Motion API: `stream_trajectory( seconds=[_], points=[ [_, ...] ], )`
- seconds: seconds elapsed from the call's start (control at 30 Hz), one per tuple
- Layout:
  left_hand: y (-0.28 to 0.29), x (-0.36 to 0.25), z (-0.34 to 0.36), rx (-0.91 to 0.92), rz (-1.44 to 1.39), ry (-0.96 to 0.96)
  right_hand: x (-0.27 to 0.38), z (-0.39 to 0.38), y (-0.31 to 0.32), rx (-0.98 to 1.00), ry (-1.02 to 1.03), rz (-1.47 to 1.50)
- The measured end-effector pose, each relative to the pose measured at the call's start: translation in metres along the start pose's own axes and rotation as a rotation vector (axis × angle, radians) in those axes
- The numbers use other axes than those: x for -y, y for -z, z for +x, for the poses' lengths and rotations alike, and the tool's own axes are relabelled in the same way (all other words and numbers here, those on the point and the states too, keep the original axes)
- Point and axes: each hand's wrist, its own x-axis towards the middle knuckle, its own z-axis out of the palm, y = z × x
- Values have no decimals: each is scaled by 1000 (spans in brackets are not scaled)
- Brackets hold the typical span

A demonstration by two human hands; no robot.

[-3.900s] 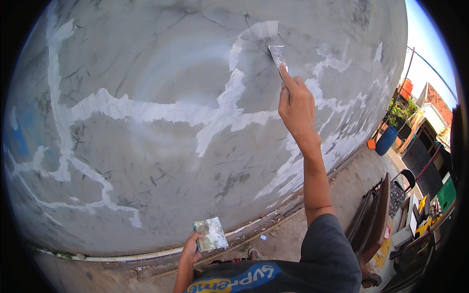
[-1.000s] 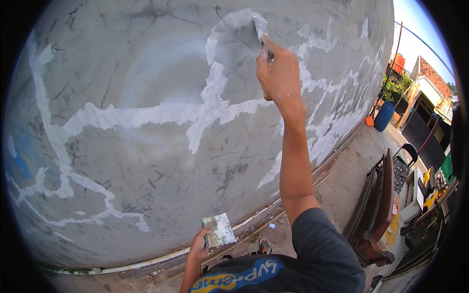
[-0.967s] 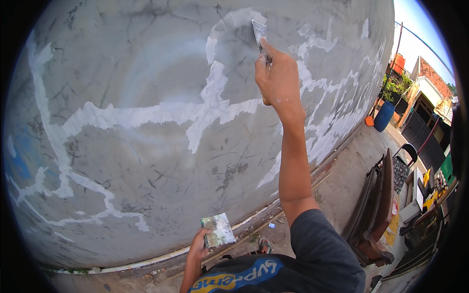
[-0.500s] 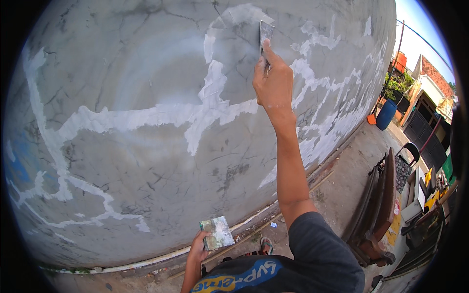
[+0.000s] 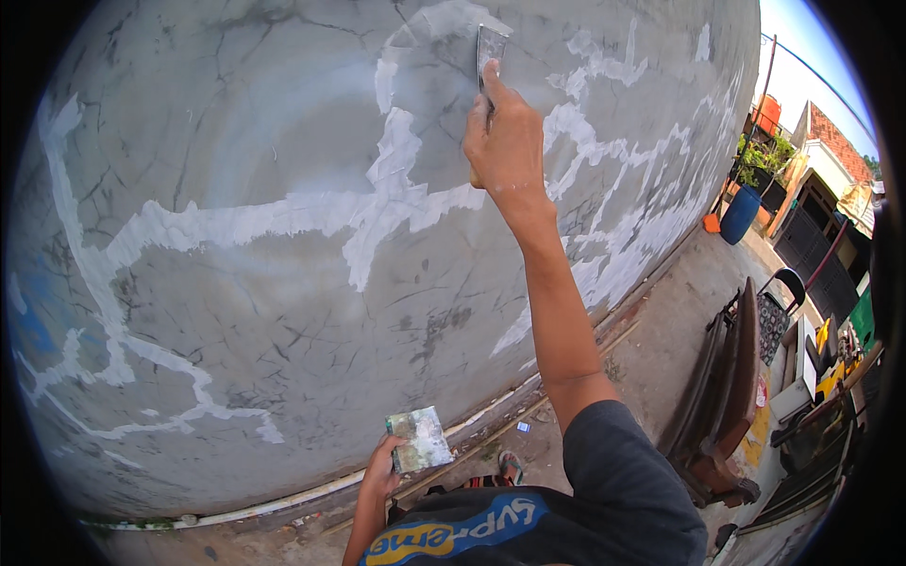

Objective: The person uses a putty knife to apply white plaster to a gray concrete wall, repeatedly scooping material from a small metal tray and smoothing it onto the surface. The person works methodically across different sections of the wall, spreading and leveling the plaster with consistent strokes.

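With my arm stretched up, my right hand (image 5: 510, 141) is closed around a putty knife (image 5: 490, 47), its thumb or a finger laid along the blade. The blade is at the grey cracked wall (image 5: 311, 321), by the right end of a curved white filler patch (image 5: 444, 21). Low down near my body, my left hand (image 5: 379, 470) grips a small flat board (image 5: 419, 441) smeared with white and greenish filler. Wide white filler bands (image 5: 274, 219) run across the wall, branching up, down and off to both sides.
A pale pipe (image 5: 255, 509) runs along the wall's foot. On the right stand a brown wooden bench-like piece (image 5: 731, 387), a patterned chair (image 5: 772, 325) and a pile of odds and ends. Farther off are a blue barrel (image 5: 741, 215), plants (image 5: 766, 156) and a dark gate (image 5: 816, 255).
My view has shifted slightly, so the wall and its patches sit a little farther left. The right hand with the putty knife stays by the curved patch's right end; the left still holds the board.
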Motion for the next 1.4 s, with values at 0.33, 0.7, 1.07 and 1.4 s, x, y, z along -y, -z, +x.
stream_trajectory(
  seconds=[0.33, 0.7, 1.07, 1.4],
  points=[
    [6, -1, -3, -20, 9, -14, 3, 13, 66, 281, -270, 230],
    [16, 4, 0, -17, -55, -19, -16, -2, 71, 267, 194, -90],
    [-6, 8, 0, -131, -131, -125, -84, 133, 110, 340, 1041, -669],
    [-99, 50, 47, -202, -283, -222, -43, 192, 102, 634, 1223, -663]
  ],
)
